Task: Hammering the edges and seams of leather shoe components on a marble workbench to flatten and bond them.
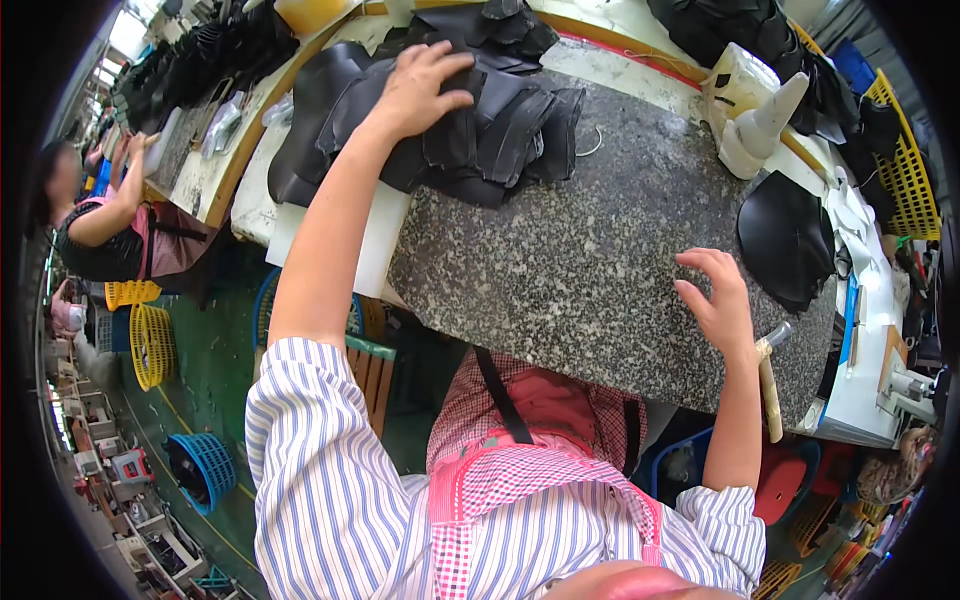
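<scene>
My left hand (424,92) rests with spread fingers on a heap of black leather-like cut pieces (340,95) at the far left of the worktop. Those pieces overlap, and several have pale stitched or raw edges. Over the right part of the speckled stone slab (560,270), my right hand (718,305) is held with fingers apart and nothing between them. To its right lies a separate stack of black pieces (787,240). Beside my right wrist is a hammer (769,390) with a light handle, partly hidden by my forearm.
A white cone-topped bottle (765,125) stands at the slab's far right. More black pieces (725,40) are piled behind it, near a yellow basket (905,160). Another person (110,215) works at the left. Blue (203,470) and yellow baskets (151,345) stand on the green floor.
</scene>
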